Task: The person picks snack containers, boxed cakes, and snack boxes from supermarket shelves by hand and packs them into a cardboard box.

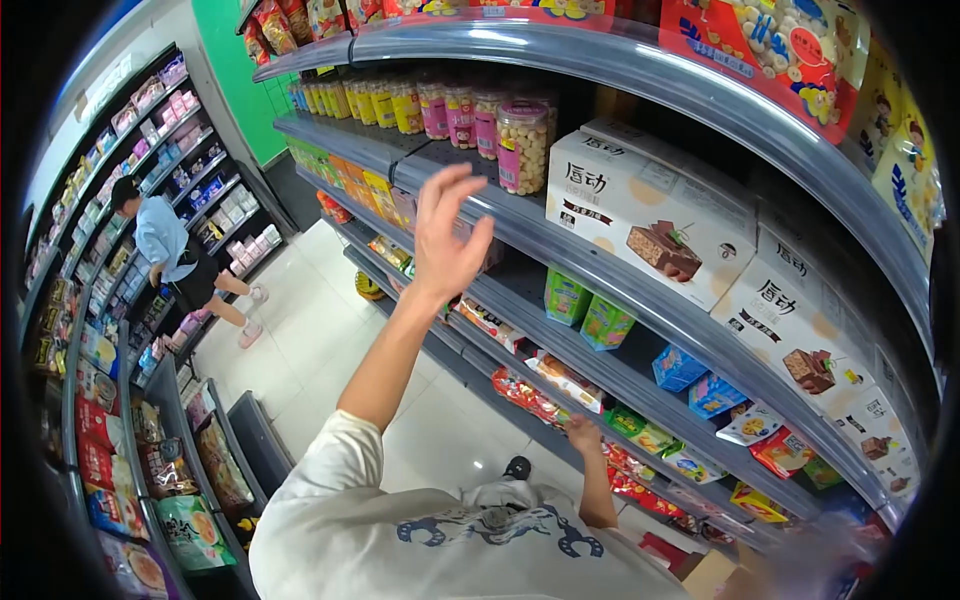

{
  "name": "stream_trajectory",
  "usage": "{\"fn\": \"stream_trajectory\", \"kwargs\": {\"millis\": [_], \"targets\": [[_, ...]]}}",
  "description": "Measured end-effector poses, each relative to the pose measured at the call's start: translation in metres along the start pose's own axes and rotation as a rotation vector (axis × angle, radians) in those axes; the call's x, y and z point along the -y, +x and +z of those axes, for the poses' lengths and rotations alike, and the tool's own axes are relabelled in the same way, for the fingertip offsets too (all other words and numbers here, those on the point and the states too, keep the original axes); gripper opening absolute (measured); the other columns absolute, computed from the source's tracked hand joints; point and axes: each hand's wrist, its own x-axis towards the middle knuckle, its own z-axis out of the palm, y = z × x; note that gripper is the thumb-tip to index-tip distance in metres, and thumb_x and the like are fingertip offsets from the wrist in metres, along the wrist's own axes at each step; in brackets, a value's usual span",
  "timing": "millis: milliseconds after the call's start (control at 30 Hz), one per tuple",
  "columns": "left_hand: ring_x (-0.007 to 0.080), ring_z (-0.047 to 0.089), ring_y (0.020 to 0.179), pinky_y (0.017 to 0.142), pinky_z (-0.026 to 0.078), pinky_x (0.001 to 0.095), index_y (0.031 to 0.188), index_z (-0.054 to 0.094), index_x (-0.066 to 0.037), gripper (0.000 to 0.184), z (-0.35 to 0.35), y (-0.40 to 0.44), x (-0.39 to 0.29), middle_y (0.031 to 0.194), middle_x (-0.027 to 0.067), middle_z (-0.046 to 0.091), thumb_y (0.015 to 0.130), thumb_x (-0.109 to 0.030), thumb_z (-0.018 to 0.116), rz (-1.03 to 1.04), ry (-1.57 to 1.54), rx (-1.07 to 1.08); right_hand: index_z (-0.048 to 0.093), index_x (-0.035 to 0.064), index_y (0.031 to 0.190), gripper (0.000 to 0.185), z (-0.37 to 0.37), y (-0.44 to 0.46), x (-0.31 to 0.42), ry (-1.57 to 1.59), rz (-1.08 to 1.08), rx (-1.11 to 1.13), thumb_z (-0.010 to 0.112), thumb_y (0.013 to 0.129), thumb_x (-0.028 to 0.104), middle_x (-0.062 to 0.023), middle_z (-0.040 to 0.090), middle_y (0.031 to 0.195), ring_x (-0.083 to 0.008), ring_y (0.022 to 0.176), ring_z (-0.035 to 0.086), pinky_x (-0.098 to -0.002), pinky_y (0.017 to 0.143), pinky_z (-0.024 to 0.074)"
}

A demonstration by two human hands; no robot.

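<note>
My left hand (448, 235) is raised before the shelf, its fingers apart and slightly bent, with nothing in it. Beyond its fingertips stands a clear jar (523, 150) of pale round snacks with a pink label, at the end of a row of jars with pink and yellow labels. My right hand (583, 435) hangs lower, close to the lower shelves; its fingers are too small to make out. Near it lie green snack packs (640, 428) and red-wrapped packs (530, 395).
White boxes (650, 215) with chocolate cake pictures fill the shelf to the right. Green cartons (568, 297) and blue cartons (680, 367) stand below. Another person (165, 240) walks along the far left shelves. An open cardboard box (712, 575) sits at the lower right, beside a blur.
</note>
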Motion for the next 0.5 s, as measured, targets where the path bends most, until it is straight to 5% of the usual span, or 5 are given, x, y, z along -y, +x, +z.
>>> {"fn": "stream_trajectory", "kwargs": {"millis": [267, 500], "targets": [[0.0374, 0.047, 0.118, 0.099, 0.039, 0.0417, 0.128, 0.046, 0.0, 0.062, 0.062, 0.067, 0.032, 0.126, 0.0215, 0.047, 0.072, -0.013, 0.068, 0.111, 0.223, -0.06, 0.066, 0.0087, 0.11, 0.04, -0.007, -0.028, 0.062, 0.173, -0.154, 0.071, 0.067, 0.081, 0.036, -0.0122, 0.069, 0.107, -0.0258, 0.1, 0.066, -0.0352, 0.091, 0.0499], [0.0237, 0.052, 0.111, 0.093, 0.044, 0.0345, 0.124, 0.043, -0.001, 0.062, 0.068, 0.053, 0.049, 0.123, 0.0161, 0.051, 0.071, -0.007, 0.073, -0.132, -0.129, -0.127, 0.067, 0.0048, 0.109, 0.041, 0.006, -0.106, 0.038, 0.443, 0.101, -0.029, 0.069, 0.081, 0.034, -0.0127, 0.07, 0.102, -0.0226, 0.098, 0.067, -0.0319, 0.088, 0.0508]]}}
